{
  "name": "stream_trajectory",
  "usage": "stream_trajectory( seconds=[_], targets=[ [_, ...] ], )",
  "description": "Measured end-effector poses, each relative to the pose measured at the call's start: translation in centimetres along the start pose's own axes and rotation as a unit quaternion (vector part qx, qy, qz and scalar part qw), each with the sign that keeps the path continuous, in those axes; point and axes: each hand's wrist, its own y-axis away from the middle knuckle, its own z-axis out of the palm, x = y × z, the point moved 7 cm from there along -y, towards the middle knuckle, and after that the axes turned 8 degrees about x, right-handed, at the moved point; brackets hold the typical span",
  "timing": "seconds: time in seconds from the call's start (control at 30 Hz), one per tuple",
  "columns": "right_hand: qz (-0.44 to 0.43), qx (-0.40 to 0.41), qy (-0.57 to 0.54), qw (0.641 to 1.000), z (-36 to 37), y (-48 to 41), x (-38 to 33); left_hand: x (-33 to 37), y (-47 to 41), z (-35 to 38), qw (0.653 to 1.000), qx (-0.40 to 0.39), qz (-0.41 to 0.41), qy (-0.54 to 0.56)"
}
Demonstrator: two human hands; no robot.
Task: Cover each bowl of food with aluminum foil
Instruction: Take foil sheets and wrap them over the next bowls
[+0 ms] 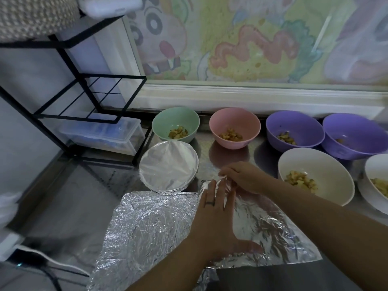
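Note:
A large crinkled sheet of aluminum foil [151, 229] lies across the steel counter in front of me. My left hand [216, 217] presses flat on it with straight fingers. My right hand [241, 177] pinches the foil's far edge just beyond the left fingertips. One bowl covered with foil [168, 166] stands to the left of my hands. Open bowls with diced food stand around: a green bowl [175, 122], a pink bowl [235, 127], two purple bowls [294, 129] [354, 135], and two white bowls [315, 175] [375, 181] at the right.
A black wire rack [88, 97] stands at the left with a clear plastic box [100, 133] under it. A painted wall panel and white ledge [252, 97] run behind the bowls. A white cable [52, 259] lies at the lower left.

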Motion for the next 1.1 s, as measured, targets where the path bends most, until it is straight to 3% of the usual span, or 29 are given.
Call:
stream_trajectory(
  seconds=[0.1, 0.3, 0.43, 0.53, 0.63, 0.7, 0.8, 0.87, 1.0, 1.1],
  targets=[
    [0.026, 0.155, -0.050, 0.986, -3.3, 2.7, 1.5, -0.2, 0.0, 0.4, 1.000, 0.012, 0.009, -0.024],
    [0.066, 0.194, 0.053, 0.977, -0.8, 6.7, 5.7, -0.3, -0.1, 0.5, 1.000, -0.018, -0.011, -0.014],
    [0.140, 0.191, -0.120, 0.964, -0.5, 6.7, 8.4, -0.3, 0.0, 0.3, 0.999, -0.042, -0.020, -0.022],
    [0.187, 0.187, -0.253, 0.931, -0.5, 7.3, 8.6, -0.4, 0.0, 0.5, 0.999, -0.042, -0.016, -0.030],
    [0.220, 0.180, -0.318, 0.905, -0.3, 7.9, 8.4, -0.5, -0.1, 0.7, 0.999, -0.043, -0.015, -0.030],
    [0.206, 0.175, -0.286, 0.919, -0.5, 7.6, 8.2, -0.5, -0.2, 0.7, 0.998, -0.045, -0.021, -0.028],
    [0.118, 0.146, -0.079, 0.979, -1.6, 6.4, 6.6, -0.1, 0.2, 1.2, 0.998, -0.018, -0.060, 0.002],
    [0.078, 0.161, 0.007, 0.984, -2.7, 6.0, 4.8, 0.4, 0.6, 1.1, 0.993, -0.005, -0.104, 0.047],
    [0.047, 0.244, 0.015, 0.968, -4.1, 7.7, 3.3, 0.4, 0.4, -0.1, 0.980, -0.070, -0.170, 0.072],
    [0.060, 0.240, 0.019, 0.969, -2.2, 9.3, 4.1, -0.4, -2.0, -2.6, 0.991, 0.079, -0.101, 0.046]
  ],
)
